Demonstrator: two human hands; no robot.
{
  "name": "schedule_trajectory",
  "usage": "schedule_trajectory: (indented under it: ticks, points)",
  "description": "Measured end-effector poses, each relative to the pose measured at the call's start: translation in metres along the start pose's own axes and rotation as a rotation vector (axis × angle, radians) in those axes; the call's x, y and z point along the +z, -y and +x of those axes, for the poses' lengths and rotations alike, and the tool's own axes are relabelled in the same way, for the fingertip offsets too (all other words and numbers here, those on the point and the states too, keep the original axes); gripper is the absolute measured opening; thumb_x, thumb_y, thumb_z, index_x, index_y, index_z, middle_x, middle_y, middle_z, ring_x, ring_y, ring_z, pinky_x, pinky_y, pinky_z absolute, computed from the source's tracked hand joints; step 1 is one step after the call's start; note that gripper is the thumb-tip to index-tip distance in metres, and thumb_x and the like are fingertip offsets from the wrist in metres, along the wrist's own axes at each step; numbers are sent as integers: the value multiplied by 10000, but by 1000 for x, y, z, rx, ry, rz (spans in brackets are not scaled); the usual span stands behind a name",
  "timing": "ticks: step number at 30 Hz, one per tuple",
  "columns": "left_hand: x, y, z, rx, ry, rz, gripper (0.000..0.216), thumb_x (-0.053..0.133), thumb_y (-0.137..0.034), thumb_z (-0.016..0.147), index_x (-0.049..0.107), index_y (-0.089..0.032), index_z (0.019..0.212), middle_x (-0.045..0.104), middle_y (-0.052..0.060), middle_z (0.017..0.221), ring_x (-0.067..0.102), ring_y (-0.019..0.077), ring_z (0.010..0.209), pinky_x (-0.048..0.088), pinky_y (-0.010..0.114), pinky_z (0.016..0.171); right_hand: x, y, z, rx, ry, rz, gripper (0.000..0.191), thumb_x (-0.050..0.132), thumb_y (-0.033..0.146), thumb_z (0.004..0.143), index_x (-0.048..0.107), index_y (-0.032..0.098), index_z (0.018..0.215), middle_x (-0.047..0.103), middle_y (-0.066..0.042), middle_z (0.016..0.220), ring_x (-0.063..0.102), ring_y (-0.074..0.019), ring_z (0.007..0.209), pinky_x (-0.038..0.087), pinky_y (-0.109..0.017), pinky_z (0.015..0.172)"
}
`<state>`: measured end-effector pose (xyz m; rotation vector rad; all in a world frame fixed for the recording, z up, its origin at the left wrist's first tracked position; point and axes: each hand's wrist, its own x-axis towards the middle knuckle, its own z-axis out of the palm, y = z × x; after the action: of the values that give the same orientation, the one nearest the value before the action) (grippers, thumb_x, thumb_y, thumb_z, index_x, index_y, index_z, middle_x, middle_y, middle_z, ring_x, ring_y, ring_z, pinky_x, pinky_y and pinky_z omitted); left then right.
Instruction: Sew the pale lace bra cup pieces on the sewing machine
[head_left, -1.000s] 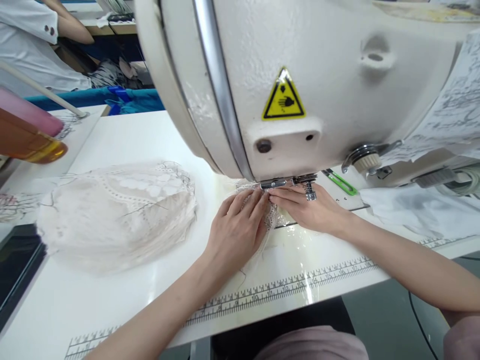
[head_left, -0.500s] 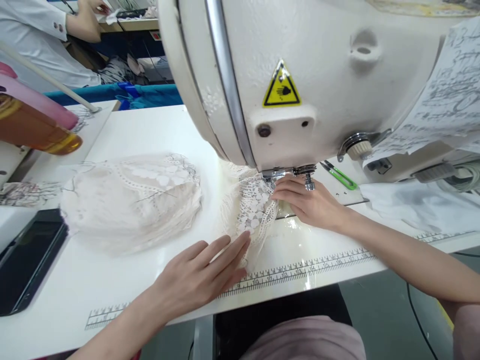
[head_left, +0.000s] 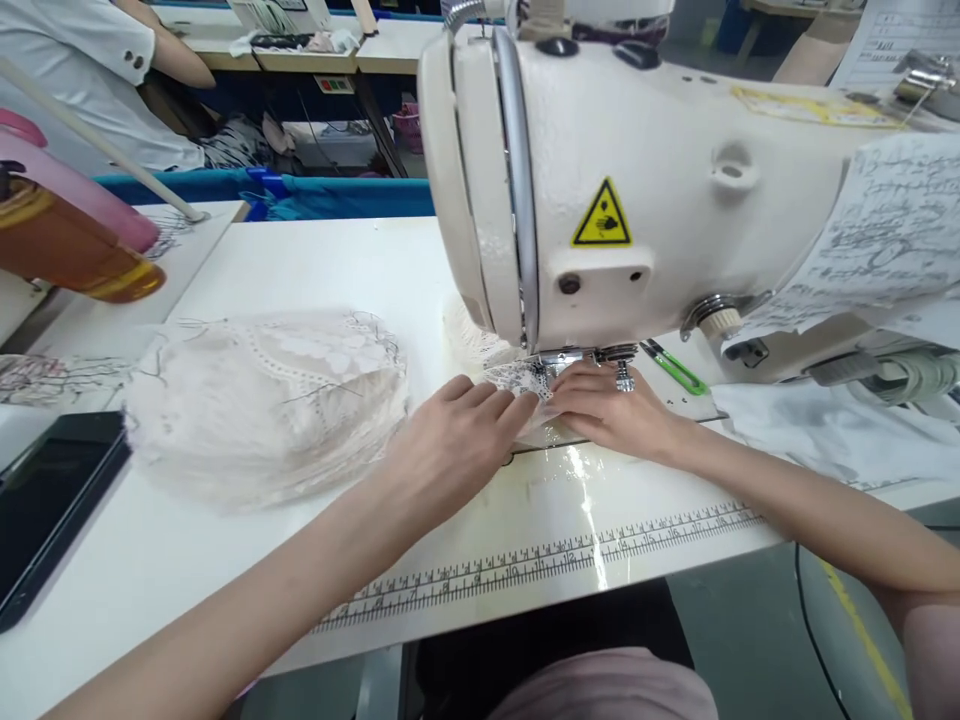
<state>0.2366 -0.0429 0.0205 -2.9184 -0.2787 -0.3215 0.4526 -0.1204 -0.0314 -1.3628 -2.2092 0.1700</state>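
Note:
White lace fabric (head_left: 517, 378) lies under the presser foot (head_left: 553, 362) of a sewing machine (head_left: 675, 200). My left hand (head_left: 465, 445) is at the near left side of the lace, its fingers bent and closed on the fabric edge. Just right of the needle area, my right hand (head_left: 619, 408) has its fingers drawn together on the lace, partly behind a metal screw. Both hands are close to each other, and they hide much of the fabric. A heap of pale lace pieces (head_left: 262, 410) with loose threads rests to the left.
A black phone (head_left: 56, 500) and tilted bottles (head_left: 75, 240) stand at the left. Green thread snips (head_left: 675, 368) lie behind my right hand, with white cloth (head_left: 832, 425) to the right. A printed ruler (head_left: 525, 568) runs along the front edge. A co-worker's sleeve (head_left: 97, 60) shows behind.
My left hand has moved up and right, from lying flat with stretched fingers to gripping the lace by the presser foot. My right hand stays near the needle. The camera view has tilted up.

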Motion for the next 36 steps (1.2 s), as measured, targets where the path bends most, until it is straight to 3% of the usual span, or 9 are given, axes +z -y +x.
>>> schedule_trajectory:
  ticks: [3, 7, 11, 13, 16, 19, 24, 30, 36]
  points:
    - [18, -1, 4, -18, -51, 57, 338, 408, 69, 772, 615, -187, 849, 595, -24, 595, 532, 150, 549, 391, 313, 631, 5, -3, -4, 10, -17, -24, 211, 503, 191, 945, 688, 215, 1045, 725, -38, 1051, 640, -183, 1038, 472, -387, 881]
    - [24, -4, 1, -12, -153, 113, 363, 384, 69, 794, 617, -202, 733, 536, -40, 531, 468, 124, 514, 385, 311, 657, 9, -2, -7, 78, 1, -135, 352, 559, 201, 897, 613, 243, 1243, 679, -56, 1180, 631, -221, 1037, 479, -418, 901]
    - [24, -6, -1, 0, -204, 151, 342, 426, 48, 823, 644, -205, 751, 506, -51, 521, 459, 118, 510, 395, 306, 637, 4, 2, -4, -12, -4, -220, 256, 497, 137, 932, 673, 235, 1090, 699, -26, 1163, 650, -182, 1008, 492, -356, 873]
    - [27, -5, -1, -10, -239, 131, 309, 456, 24, 837, 652, -206, 776, 589, -33, 604, 537, 130, 589, 439, 319, 689, 3, 3, -3, -76, -22, -244, 259, 468, 89, 939, 686, 214, 1002, 729, -13, 1077, 654, -161, 1026, 500, -322, 843]
    - [36, -5, -2, -30, -267, -4, 280, 472, -34, 871, 677, -191, 979, 729, 53, 1001, 662, 196, 942, 490, 388, 909, 3, 1, -2, -98, -60, -234, 256, 462, 88, 952, 686, 208, 981, 746, -4, 993, 648, -146, 1069, 508, -311, 836]
    - [46, -5, -4, -45, -188, -112, 388, 456, -78, 898, 595, -138, 1256, 641, 116, 1299, 607, 239, 1194, 473, 428, 1039, 4, -1, -3, -88, -55, -196, 241, 476, 117, 958, 690, 218, 1009, 744, -3, 1007, 646, -144, 1075, 516, -319, 850]
    - [51, -4, -8, -55, -69, -132, 437, 467, -108, 893, 569, -110, 1318, 582, 134, 1365, 557, 270, 1272, 472, 453, 1074, 4, 0, -1, -98, -13, -180, 230, 527, 124, 936, 699, 242, 1032, 742, 1, 987, 653, -152, 998, 524, -331, 834]
    - [48, -3, -7, -55, -63, -144, 450, 475, -103, 883, 566, -103, 1323, 560, 144, 1382, 533, 285, 1295, 454, 488, 1090, 0, 4, 1, -131, -99, -256, 231, 484, 130, 958, 699, 214, 955, 744, 18, 918, 663, -128, 875, 493, -275, 681]
    - [48, -3, -6, -68, -62, -116, 471, 482, -95, 863, 554, -83, 1328, 570, 151, 1375, 533, 296, 1294, 445, 497, 1090, 5, 1, 0, -63, -19, -224, 220, 519, 134, 933, 700, 255, 963, 717, 18, 918, 638, -137, 866, 467, -290, 718]
